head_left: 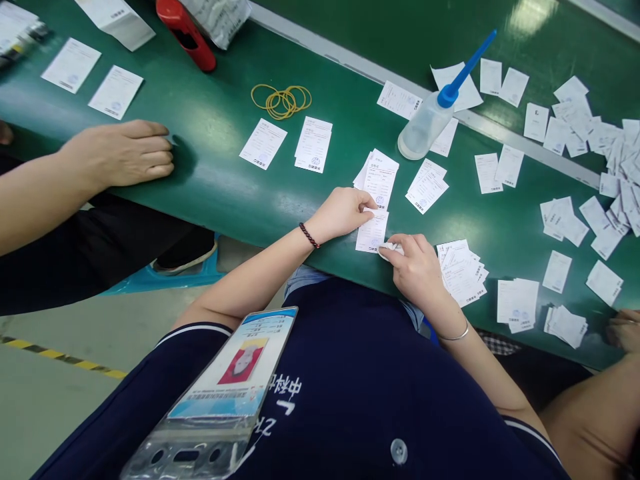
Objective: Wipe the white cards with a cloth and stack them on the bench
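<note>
My left hand (341,215) pinches the upper edge of a small printed white card (372,232) with a blue round stamp, near the table's front edge. To the right, my right hand (413,263) is closed on a small wad of white cloth or tissue (391,249), close to the card's lower right corner. Just beyond my left hand lies a small stack of similar cards (381,177). Another few cards (427,187) rest to its right. Beside my right wrist a thicker, fanned pile of cards (461,273) lies on the table.
A squeeze bottle (425,127) with a blue nozzle stands beyond the cards. Yellow rubber bands (281,101) and a red device (187,37) lie left on the green table (215,160). A co-worker's hand (125,152) rests at left; another person's hand (625,330) is at right.
</note>
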The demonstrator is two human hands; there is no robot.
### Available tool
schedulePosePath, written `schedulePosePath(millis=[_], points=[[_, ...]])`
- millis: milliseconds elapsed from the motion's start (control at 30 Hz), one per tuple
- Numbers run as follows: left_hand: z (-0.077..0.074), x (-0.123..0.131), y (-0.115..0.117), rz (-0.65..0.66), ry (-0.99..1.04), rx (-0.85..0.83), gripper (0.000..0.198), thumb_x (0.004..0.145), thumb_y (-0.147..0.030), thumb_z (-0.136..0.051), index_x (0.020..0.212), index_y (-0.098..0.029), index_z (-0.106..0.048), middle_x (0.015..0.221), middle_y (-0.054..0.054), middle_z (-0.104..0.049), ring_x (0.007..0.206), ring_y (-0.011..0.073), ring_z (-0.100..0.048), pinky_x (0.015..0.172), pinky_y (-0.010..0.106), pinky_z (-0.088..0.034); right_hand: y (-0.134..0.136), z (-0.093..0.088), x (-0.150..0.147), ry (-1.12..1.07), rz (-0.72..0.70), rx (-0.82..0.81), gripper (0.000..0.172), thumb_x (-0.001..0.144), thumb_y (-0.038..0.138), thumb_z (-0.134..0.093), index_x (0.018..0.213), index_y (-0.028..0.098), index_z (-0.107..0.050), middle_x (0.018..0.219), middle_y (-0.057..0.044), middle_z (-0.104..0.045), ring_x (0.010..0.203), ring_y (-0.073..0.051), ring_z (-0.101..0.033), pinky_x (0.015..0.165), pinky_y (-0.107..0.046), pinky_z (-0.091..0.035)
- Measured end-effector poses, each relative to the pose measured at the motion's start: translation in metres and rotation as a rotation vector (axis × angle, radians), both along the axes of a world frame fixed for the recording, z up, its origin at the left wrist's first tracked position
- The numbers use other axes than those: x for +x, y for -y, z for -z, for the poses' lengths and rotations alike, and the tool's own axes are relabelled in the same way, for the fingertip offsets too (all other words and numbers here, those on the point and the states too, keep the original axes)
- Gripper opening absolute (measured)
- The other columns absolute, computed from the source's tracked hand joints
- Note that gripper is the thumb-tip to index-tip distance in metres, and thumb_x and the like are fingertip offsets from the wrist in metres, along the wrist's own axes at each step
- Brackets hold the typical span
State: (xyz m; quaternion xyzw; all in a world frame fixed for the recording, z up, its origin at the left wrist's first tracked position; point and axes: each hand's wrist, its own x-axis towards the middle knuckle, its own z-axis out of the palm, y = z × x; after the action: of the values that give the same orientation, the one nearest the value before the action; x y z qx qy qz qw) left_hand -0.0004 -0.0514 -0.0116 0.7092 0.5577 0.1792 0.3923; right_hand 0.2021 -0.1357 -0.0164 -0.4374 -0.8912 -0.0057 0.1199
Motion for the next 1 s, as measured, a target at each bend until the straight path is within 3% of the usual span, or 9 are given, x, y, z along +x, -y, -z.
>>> schedulePosePath(millis=[267, 767, 900, 1000], points=[[0.003, -0.001, 0.002, -0.009, 0.016, 0.018, 0.019, 0.078, -0.018, -0.063, 0.093, -0.018, -0.074, 0.078, 0.002, -0.071, 0.076, 0.0153, -0.064, 0.077, 0.028, -0.050, 0.003, 0.000, -0.006, 0.006, 0.037, 0.017, 0.039, 0.084, 0.000, -0.045, 0.096, 0.024, -0.073, 0.104, -0.008, -0.066, 0.084, -0.022, -0.046, 0.068, -0.035, -0.038], [0.004, -0.001, 0.002, 0.005, 0.032, 0.021, 0.021, 0.078, -0.017, -0.061, 0.093, -0.017, -0.074, 0.082, 0.002, -0.072, 0.076, 0.0151, -0.064, 0.079, 0.028, -0.051, 0.008, -0.001, -0.022, -0.014, 0.080, -0.133, 0.038, 0.084, 0.001, -0.046, 0.099, 0.023, -0.073, 0.108, -0.011, -0.062, 0.087, -0.023, -0.046, 0.071, -0.036, -0.040], [0.005, -0.002, 0.002, 0.001, 0.048, 0.025, 0.020, 0.078, -0.017, -0.061, 0.093, -0.018, -0.074, 0.082, 0.002, -0.072, 0.076, 0.0150, -0.064, 0.078, 0.027, -0.051, 0.007, -0.003, -0.018, -0.147, 0.073, -0.241, 0.038, 0.085, 0.002, -0.045, 0.098, 0.024, -0.073, 0.106, -0.010, -0.061, 0.089, -0.023, -0.049, 0.074, -0.037, -0.046], [0.004, -0.002, 0.002, 0.004, 0.057, 0.012, 0.020, 0.078, -0.018, -0.061, 0.093, -0.018, -0.074, 0.082, 0.002, -0.072, 0.076, 0.0154, -0.065, 0.078, 0.028, -0.051, 0.010, -0.008, 0.000, -0.295, 0.144, -0.305, 0.031, 0.089, 0.009, -0.048, 0.098, 0.026, -0.072, 0.104, -0.008, -0.060, 0.092, -0.023, -0.054, 0.080, -0.041, -0.050]])
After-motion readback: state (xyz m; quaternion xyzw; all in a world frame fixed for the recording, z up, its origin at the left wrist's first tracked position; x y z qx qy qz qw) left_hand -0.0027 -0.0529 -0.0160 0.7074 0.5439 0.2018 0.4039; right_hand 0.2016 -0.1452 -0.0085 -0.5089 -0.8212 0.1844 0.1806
